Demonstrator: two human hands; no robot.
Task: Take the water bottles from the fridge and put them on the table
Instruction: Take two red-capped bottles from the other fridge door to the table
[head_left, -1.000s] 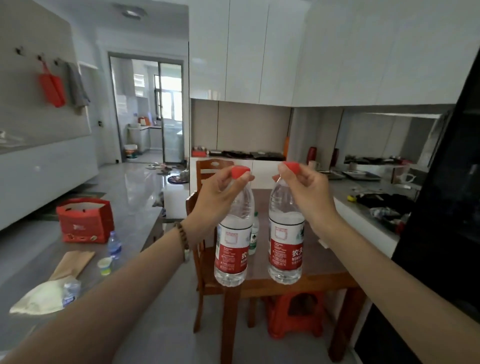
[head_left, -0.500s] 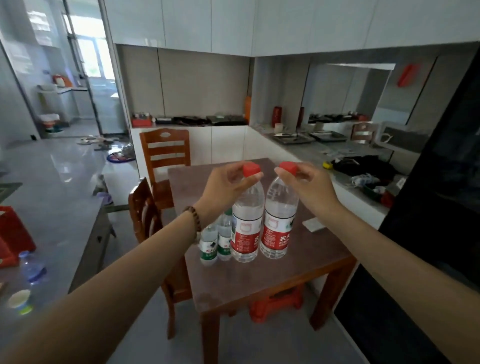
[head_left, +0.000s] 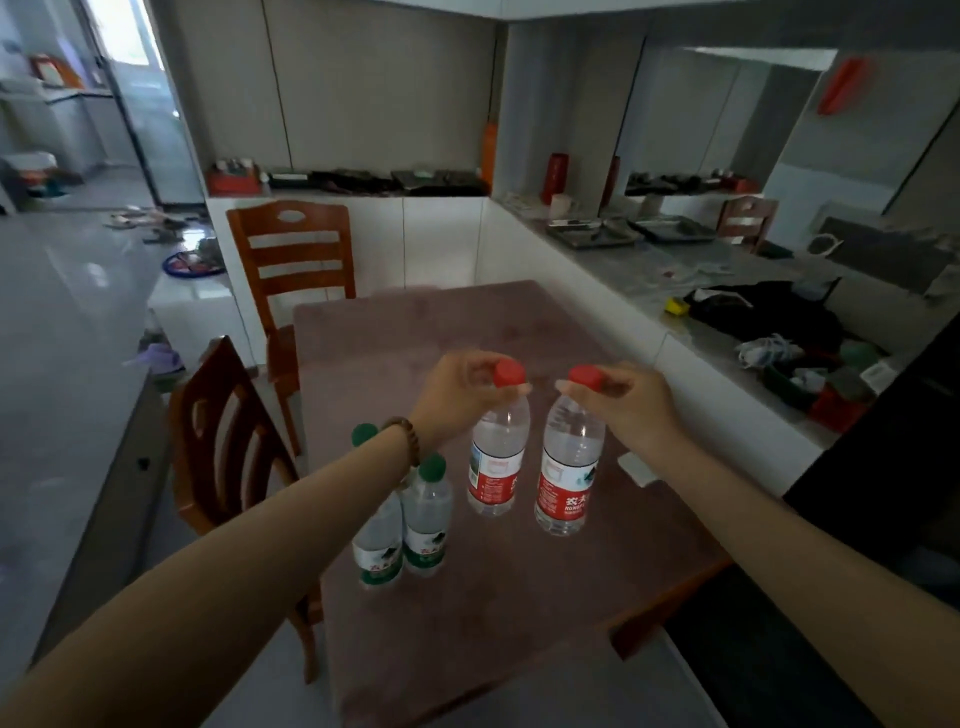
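Two red-capped bottles (head_left: 497, 457) (head_left: 569, 467), left hand (head_left: 462, 397), right hand (head_left: 623, 402) pinching necks, over table (head_left: 467, 623)

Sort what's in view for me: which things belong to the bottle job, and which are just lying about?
Job:
left hand
right hand
left red-capped bottle
right red-capped bottle
two green-capped bottles
table

Lying about:
wooden chairs
white card
metal trays
dark clothing

I have one view only, from the camera on my head, looking forward and steeply down over my outstretched arms onto the table (head_left: 467, 623), which lies near and fills the middle. Chairs (head_left: 291, 260) sit left, the counter (head_left: 675, 280) far right.
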